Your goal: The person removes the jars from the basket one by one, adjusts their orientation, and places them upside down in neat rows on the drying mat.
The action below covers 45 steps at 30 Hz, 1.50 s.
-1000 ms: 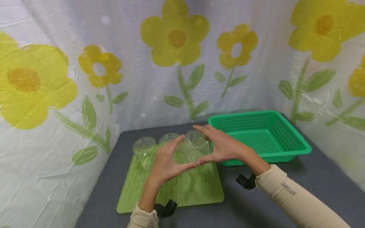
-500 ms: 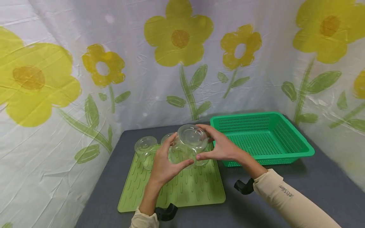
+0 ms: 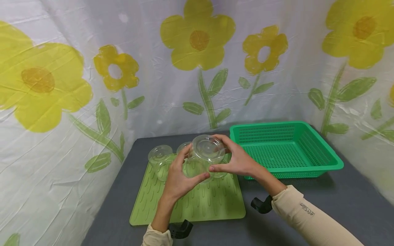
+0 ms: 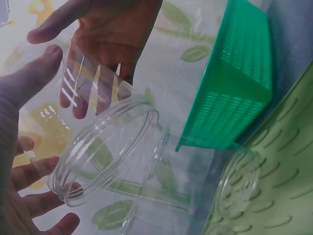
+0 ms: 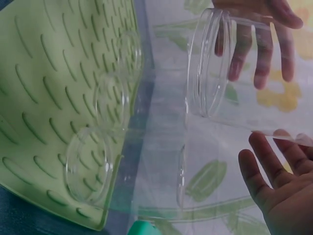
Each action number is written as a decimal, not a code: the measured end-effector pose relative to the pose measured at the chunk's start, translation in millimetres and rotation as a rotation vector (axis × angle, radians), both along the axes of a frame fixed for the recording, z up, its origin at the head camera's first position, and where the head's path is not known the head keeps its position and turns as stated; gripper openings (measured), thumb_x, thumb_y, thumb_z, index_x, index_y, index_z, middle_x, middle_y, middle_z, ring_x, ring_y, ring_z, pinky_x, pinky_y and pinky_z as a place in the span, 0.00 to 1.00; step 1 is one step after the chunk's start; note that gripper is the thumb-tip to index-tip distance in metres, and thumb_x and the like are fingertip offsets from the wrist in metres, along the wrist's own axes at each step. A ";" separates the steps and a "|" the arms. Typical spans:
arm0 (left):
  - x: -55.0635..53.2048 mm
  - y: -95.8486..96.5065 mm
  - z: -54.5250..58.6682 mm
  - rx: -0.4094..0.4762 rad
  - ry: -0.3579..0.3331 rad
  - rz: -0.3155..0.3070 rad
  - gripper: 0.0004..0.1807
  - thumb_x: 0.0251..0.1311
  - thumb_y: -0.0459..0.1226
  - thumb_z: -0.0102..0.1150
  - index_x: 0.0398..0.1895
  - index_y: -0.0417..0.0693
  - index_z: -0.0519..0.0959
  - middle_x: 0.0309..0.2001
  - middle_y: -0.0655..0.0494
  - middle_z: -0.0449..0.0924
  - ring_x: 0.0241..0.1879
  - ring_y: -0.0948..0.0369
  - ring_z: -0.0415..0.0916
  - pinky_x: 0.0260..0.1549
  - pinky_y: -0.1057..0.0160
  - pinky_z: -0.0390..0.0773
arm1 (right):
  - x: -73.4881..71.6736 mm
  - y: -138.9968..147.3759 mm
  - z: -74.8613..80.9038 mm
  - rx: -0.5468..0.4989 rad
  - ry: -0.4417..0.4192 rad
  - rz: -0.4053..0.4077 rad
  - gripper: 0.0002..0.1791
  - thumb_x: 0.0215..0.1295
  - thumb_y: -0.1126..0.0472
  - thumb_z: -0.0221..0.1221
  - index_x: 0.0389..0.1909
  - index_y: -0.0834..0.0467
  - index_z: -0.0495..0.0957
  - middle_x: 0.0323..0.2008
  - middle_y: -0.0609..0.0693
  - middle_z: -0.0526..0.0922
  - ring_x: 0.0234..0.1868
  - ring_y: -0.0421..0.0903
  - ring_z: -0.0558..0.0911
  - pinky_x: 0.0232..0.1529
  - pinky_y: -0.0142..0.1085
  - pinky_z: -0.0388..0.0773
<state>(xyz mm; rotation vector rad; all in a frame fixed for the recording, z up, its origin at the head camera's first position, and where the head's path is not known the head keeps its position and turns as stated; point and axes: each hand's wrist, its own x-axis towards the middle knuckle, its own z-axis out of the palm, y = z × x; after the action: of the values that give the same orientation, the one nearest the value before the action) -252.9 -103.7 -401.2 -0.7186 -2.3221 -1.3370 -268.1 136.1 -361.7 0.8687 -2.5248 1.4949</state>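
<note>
A clear plastic jar (image 3: 209, 148) is held bottom up over the ribbed green mat (image 3: 212, 208). My left hand (image 3: 180, 177) grips its left side, thumb in front. On the other side, my right hand (image 3: 238, 159) holds the jar with fingers behind and thumb at the front. In the right wrist view the held jar's threaded mouth (image 5: 210, 63) points toward the mat. Three similar jars stand mouth down along the mat's far edge: a left jar (image 3: 160, 159), a middle jar (image 3: 183, 146) partly hidden by my left hand, and a right jar (image 3: 220, 174) behind the held one.
A green perforated basket (image 3: 307, 169) stands at the back right, close to my right forearm. Dark grey cloth covers the table (image 3: 277, 222). A flower-print curtain (image 3: 147, 112) hangs right behind and around the table.
The held jar has tipped so that its base now faces up, and it has shifted slightly left. My thumbs have drawn a little apart. In the last half second both hands stay nearly still.
</note>
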 end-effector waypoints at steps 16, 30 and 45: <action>-0.5 -38.0 -12.2 0.129 0.101 0.042 0.37 0.69 0.61 0.56 0.77 0.61 0.64 0.69 0.53 0.73 0.65 0.47 0.72 0.58 0.40 0.69 | 22.0 12.5 -25.3 0.126 -0.021 -0.090 0.57 0.48 0.43 0.79 0.78 0.51 0.60 0.66 0.56 0.75 0.50 0.48 0.82 0.44 0.44 0.84; -2.6 -51.7 -13.7 0.182 0.172 0.110 0.32 0.74 0.57 0.51 0.73 0.52 0.69 0.65 0.47 0.76 0.61 0.46 0.75 0.55 0.53 0.71 | 34.1 14.1 -51.6 0.234 -0.108 -0.081 0.61 0.48 0.40 0.78 0.79 0.53 0.57 0.69 0.58 0.72 0.29 0.44 0.80 0.30 0.33 0.79; 0.3 -57.6 -16.7 0.178 0.159 0.131 0.24 0.74 0.44 0.55 0.70 0.47 0.72 0.64 0.42 0.77 0.57 0.42 0.76 0.49 0.50 0.71 | 36.9 16.8 -73.2 0.278 -0.083 -0.129 0.62 0.47 0.34 0.76 0.79 0.53 0.58 0.71 0.56 0.71 0.66 0.55 0.77 0.59 0.55 0.77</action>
<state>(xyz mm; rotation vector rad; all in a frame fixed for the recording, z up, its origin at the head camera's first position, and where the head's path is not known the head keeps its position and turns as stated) -252.6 -161.3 -418.0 -0.5840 -2.0586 -1.3550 -231.2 152.9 -435.0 0.6681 -2.8355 1.1856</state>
